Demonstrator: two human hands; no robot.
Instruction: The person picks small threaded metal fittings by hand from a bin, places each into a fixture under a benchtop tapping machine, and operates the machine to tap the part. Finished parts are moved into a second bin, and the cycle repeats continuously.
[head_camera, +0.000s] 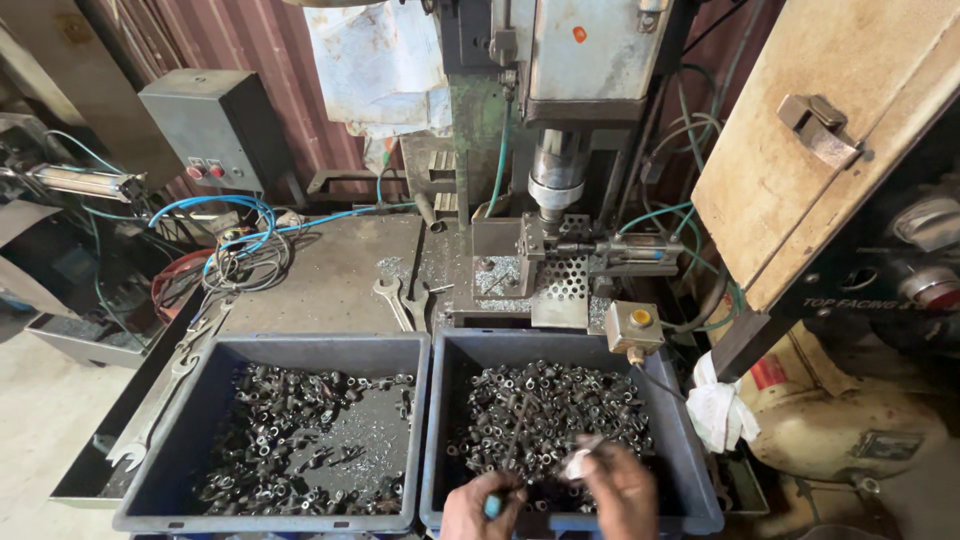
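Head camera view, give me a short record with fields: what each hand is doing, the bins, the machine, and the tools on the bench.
left hand: over the right bin, gripping a thin rod with a blue-tipped end
right hand: over the same bin, fingers pinching a small pale piece
right bin: blue, heaped with small dark metal parts
left bin: blue, parts spread thinner, with metal shavings
machine: drill press behind the bins
bench tools: wrenches lying flat
side: white rag right of the bins
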